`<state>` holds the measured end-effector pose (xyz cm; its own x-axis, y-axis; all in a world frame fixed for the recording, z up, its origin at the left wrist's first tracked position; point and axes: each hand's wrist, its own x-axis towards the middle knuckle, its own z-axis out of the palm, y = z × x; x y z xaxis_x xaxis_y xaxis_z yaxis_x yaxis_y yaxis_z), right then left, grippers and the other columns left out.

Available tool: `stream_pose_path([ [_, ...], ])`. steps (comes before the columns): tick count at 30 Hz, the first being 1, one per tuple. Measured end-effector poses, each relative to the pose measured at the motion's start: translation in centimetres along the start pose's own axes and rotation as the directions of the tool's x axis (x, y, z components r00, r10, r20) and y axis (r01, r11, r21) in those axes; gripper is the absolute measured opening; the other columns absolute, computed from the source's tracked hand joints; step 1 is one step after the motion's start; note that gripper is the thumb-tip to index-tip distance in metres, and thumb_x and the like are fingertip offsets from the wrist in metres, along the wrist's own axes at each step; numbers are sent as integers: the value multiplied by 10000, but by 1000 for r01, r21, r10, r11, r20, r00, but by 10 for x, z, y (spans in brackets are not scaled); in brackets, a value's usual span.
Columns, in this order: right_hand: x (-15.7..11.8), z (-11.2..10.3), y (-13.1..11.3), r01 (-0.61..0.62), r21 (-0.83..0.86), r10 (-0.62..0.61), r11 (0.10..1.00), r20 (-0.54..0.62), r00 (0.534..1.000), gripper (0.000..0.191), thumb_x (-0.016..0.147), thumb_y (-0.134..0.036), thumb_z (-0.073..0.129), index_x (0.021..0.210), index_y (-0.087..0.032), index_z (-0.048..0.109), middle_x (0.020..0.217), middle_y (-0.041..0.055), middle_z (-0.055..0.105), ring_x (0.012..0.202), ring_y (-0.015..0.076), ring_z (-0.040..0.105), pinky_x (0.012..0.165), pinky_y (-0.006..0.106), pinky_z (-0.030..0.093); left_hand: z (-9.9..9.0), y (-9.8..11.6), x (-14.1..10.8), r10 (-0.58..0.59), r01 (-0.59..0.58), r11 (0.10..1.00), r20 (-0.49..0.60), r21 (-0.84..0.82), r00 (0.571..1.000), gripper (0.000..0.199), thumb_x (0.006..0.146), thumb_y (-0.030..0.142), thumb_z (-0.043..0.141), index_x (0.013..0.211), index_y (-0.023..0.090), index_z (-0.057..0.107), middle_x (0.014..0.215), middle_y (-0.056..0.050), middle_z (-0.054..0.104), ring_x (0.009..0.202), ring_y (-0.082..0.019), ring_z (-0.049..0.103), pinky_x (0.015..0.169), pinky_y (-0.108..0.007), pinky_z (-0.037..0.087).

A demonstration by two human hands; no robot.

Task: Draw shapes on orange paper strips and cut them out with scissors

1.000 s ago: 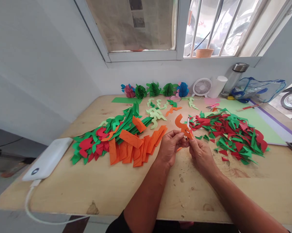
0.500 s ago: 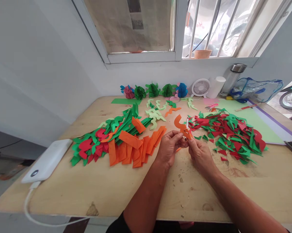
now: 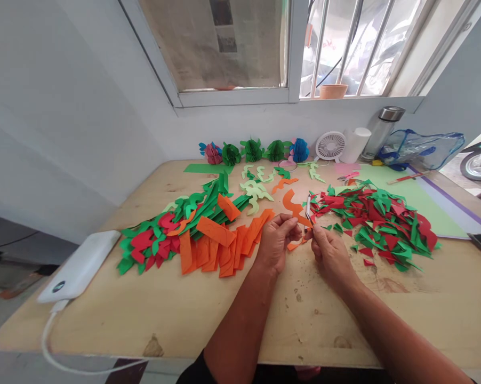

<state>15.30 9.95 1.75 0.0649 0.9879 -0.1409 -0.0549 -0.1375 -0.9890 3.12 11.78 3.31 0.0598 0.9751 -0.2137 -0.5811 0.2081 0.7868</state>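
Observation:
My left hand pinches a wavy-cut orange paper piece between thumb and fingers. The paper's curved end points up and away, and its other end reaches towards my right hand. Fingers of my right hand are closed around what looks like small scissors; narrow pale blades stick up beside the paper, and the handles are mostly hidden. An orange offcut lies on the table below the hands. To the left is a row of orange paper strips with drawn lines.
A heap of red and green scraps lies right. Left are green and red cut shapes and a white power bank with a cable. Folded-paper figures, a small fan and a bottle stand along the wall.
The orange paper has shifted slightly left and turned, its lower end now flatter between the hands. More of the orange offcut beneath shows. My right hand has moved only a little.

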Motion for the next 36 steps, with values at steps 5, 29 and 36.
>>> stream_pose_path([
  [5,4,-6,-8,0,143,11,990,-75,997,523,651,-705,656,653,-198,525,455,-93,304,404,63,208,383,216,153,0,-2,0,0,-18,984,98,179,995,211,624,310,739,668,164,594,574,-3,626,505,-98,545,555,-235,425],
  [29,15,-13,-4,33,327,13,944,-137,991,469,561,-565,806,707,-160,619,450,-112,310,386,34,212,347,185,136,-5,12,2,132,-129,931,13,341,991,202,639,329,700,681,163,594,592,-7,637,515,-98,569,511,-207,391],
  [36,16,-12,0,27,335,20,942,-136,990,469,542,-566,818,683,-169,614,442,-109,317,367,30,219,326,180,133,-23,59,-4,261,-181,833,-82,523,962,187,642,327,683,696,173,590,597,7,617,543,-113,592,521,-212,421],
])
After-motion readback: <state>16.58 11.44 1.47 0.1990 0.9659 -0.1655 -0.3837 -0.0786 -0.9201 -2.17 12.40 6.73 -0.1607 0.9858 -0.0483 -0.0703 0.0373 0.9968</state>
